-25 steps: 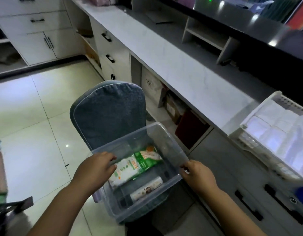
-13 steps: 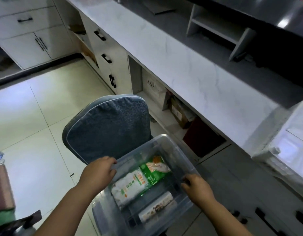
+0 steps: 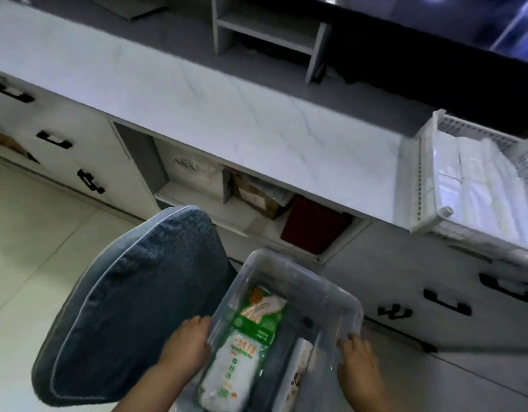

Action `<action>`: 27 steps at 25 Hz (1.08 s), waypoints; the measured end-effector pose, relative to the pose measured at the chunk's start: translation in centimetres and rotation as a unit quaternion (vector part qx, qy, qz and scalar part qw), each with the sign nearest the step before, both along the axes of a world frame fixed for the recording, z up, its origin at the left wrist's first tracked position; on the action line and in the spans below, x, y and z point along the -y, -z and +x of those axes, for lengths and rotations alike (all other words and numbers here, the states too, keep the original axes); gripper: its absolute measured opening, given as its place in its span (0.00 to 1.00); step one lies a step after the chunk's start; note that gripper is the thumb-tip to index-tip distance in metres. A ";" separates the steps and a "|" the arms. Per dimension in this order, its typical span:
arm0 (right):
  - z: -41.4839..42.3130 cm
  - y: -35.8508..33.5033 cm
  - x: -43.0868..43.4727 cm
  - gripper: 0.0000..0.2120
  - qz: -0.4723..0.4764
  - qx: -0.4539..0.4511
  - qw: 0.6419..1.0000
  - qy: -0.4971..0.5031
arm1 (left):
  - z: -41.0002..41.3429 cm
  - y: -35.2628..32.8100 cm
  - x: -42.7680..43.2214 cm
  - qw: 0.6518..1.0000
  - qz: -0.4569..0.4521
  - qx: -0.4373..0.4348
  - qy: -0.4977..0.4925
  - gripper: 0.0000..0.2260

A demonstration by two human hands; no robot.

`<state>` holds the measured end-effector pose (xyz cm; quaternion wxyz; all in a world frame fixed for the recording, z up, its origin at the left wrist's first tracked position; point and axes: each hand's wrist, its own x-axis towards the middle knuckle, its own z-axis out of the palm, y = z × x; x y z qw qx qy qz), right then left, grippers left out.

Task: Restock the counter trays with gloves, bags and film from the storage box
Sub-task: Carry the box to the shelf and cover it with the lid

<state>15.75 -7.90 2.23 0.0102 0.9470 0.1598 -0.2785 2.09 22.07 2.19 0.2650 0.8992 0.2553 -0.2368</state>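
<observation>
A clear plastic storage box (image 3: 289,270) sits low in the view, in front of the counter. My left hand (image 3: 187,343) grips its left rim and my right hand (image 3: 356,359) grips its right rim. Inside lie a green and white packet (image 3: 247,340) and a roll in a printed wrapper (image 3: 301,364) beside it. On the counter at the right stands a white perforated tray (image 3: 429,173) filled with white folded bags (image 3: 488,188).
A blue-grey cushioned chair (image 3: 132,295) stands just left of the box. The white marble counter (image 3: 227,114) runs across the view, with a grey shelf unit (image 3: 268,28) behind. Open cubbies below hold cartons (image 3: 256,197) and a dark red box (image 3: 313,224). Black-handled drawers flank them.
The view has swung right and down toward the counter. The box, held in both hands, now lies lower and further right, nearer the drawers. The white tray has come fully into view.
</observation>
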 end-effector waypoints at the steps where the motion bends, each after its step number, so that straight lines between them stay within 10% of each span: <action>1: -1.0 0.2 -0.4 0.24 -0.017 -0.013 0.999 0.024 | 0.4 0.5 -0.5 1.000 -0.013 -0.007 0.011 0.12; 8: -6.0 1.8 -0.8 0.28 0.051 -0.073 0.965 0.248 | 1.9 2.7 -1.2 0.994 -0.106 -0.037 0.012 0.22; 15: -8.1 2.5 2.2 0.34 0.134 -0.065 0.921 0.361 | 3.5 1.7 1.4 0.997 -0.018 -0.044 0.054 0.04; 27: -14.1 -2.4 23.6 0.40 0.225 0.049 0.840 0.492 | 5.5 -6.1 22.5 0.979 0.031 0.057 0.191 0.06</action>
